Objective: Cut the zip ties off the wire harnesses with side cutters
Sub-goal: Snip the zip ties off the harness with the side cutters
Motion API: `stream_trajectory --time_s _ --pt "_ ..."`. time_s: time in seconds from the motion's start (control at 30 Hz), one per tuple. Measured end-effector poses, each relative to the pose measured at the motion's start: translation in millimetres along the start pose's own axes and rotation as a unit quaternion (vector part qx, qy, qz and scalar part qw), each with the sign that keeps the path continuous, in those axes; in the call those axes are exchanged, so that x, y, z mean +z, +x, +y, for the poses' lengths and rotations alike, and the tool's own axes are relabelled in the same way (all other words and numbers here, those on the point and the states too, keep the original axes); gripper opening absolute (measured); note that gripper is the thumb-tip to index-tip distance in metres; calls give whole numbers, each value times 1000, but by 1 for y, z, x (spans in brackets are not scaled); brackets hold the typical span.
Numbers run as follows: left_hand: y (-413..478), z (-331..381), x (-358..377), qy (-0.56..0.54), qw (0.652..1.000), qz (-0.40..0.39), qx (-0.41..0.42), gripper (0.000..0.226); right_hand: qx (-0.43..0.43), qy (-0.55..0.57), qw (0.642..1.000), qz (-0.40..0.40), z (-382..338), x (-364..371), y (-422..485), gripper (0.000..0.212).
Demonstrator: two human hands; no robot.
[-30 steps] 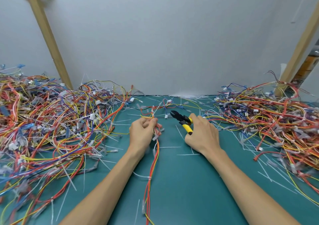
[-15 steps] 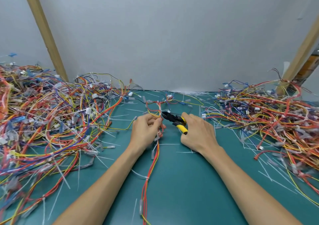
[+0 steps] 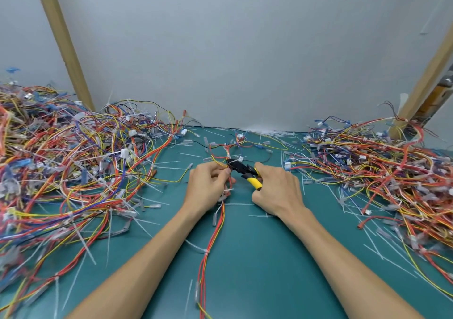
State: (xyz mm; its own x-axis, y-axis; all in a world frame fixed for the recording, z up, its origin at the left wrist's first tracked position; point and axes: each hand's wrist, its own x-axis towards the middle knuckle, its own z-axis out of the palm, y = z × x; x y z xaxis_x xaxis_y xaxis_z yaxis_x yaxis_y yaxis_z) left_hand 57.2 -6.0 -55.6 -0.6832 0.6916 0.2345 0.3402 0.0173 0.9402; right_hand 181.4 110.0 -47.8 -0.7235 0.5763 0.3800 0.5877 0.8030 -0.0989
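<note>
While pinching a red, orange and yellow wire harness (image 3: 215, 233) at the centre of the frame, curls the left hand (image 3: 208, 186) round the bundle, with fingertips closed on the wires just beside the tool's tip. Grips the side cutters (image 3: 244, 171) in the right hand (image 3: 277, 191), with fingers wrapped round the yellow handles and the black head aimed toward the upper left, touching the harness by the left thumb. Cannot tell the blades' state, nor any tie between them. Trails the held harness from the hands down to the bottom edge across the green mat (image 3: 257, 269), with a white zip tie (image 3: 206, 252) bound round it in the lower centre. Shows thin branches of that harness fanning out just above the hands. Shows a tangled left heap (image 3: 73, 159) of harnesses filling the left of the frame and a right heap (image 3: 380, 166) along the right side. Shows loose white tie offcuts (image 3: 239, 204) scattered over the mat between them, a grey wall (image 3: 245, 49) across the top, a slanted wooden post (image 3: 61, 37) at upper left and a second post (image 3: 429, 73) at upper right.
</note>
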Motion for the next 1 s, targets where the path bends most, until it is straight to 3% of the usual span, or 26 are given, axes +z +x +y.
stream_trajectory --time_s 0.87,1.0 --pt "-2 0 -1 59 998 -11 28 24 -2 -9 1000 -3 1 1 -3 32" --pt "-2 0 -1 68 997 -9 29 23 7 -13 1000 -14 -2 0 -3 25"
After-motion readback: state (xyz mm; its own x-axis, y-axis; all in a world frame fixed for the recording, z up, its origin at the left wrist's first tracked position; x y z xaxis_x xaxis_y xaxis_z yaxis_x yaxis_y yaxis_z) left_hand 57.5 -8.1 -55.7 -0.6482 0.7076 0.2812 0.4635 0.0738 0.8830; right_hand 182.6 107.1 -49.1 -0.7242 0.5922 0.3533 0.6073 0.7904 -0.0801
